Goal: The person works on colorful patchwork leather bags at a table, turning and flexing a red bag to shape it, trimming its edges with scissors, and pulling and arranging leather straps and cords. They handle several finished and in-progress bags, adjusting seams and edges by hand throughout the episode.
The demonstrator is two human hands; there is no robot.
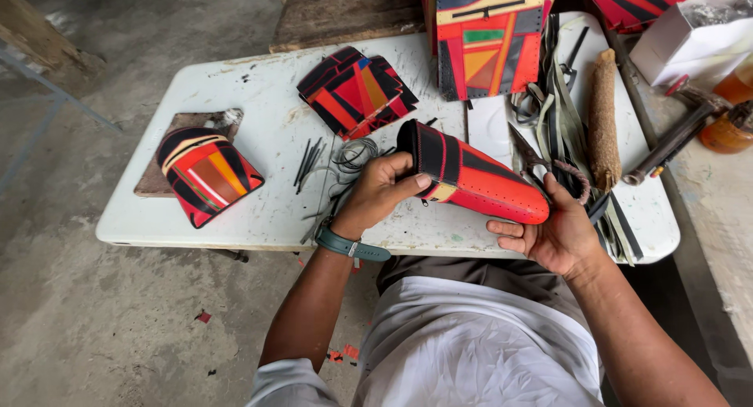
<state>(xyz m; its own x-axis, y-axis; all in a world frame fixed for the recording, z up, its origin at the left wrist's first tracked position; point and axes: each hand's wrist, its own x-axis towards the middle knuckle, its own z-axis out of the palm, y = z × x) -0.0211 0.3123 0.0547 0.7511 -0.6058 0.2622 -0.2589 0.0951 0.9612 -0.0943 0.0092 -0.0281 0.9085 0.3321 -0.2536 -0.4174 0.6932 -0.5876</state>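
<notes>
A white, scuffed tabletop (267, 132) carries a brown board (161, 160) at its left end, with a red, black and orange patchwork pouch (205, 172) lying partly on it. Near the middle lie a flat patchwork piece (357, 89), thin dark sticks (308, 161) and a coil of grey cord (357, 152). Toward the right are a larger patchwork panel (486, 46), scissors (527, 154), dark strips (558, 113) and a rough brown roll (602, 118).

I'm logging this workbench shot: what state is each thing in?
Curved red-and-black leather piece: held off the table, folded over.
Left hand: gripping its black end.
Right hand: open, supporting the red end.
Striped leather panel on wooden board: lying flat.
Striped panel at table centre: lying flat.
</notes>
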